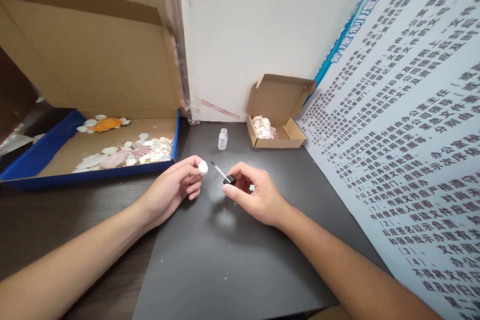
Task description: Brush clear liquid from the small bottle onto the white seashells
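Between the thumb and forefinger of my left hand (179,179) is a small white ribbed seashell (203,167). My right hand (255,191) grips a brush by its black cap (229,180); the pale brush stem (219,170) points up and left toward the shell, its dark tip apart from it. Something small and pale (251,188) shows by the fingers of my right hand, too little of it visible to name. Beyond both hands stands a small clear glass bottle (222,140) with a white label and no cap on it.
At left, an open blue-edged cardboard box (86,172) holds several shells and an orange shell piece (108,124). A smaller open cardboard box (279,143) with white shells (263,127) stands at back right. A printed sheet (405,110) borders the dark mat (195,270) on the right.
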